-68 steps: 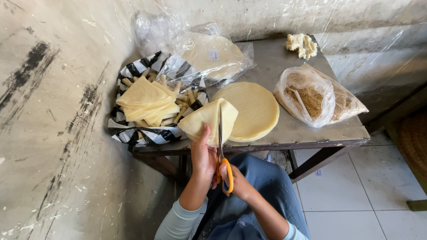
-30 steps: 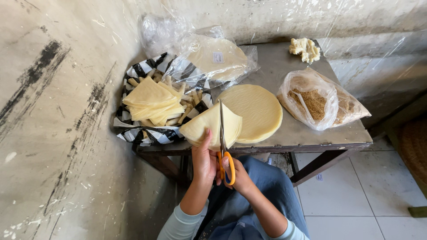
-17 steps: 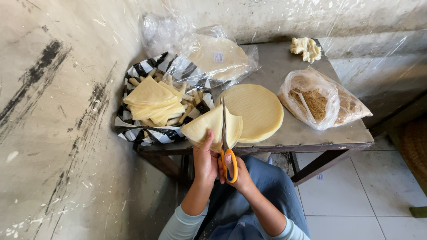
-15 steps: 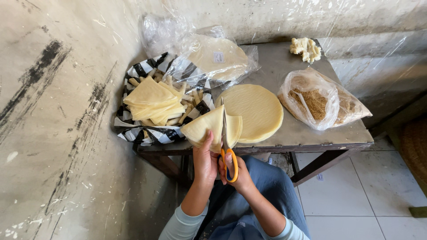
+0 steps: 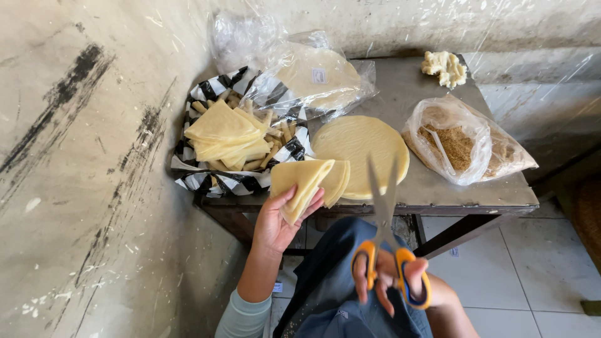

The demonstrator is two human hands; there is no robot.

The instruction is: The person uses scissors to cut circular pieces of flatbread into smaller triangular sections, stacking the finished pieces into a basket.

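Left hand (image 5: 275,222) gripping folded yellow wafer stack (image 5: 308,183), right hand (image 5: 400,285) beside it holding open scissors (image 5: 387,241)

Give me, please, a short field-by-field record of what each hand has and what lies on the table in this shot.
left hand: holds cut wedges of pale yellow sheet, fanned
right hand: holds orange-handled scissors, blades open, pointing up
table: round stack of sheets, checked basket of cut pieces, bag of brown crumbs, bagged sheets, pale lump
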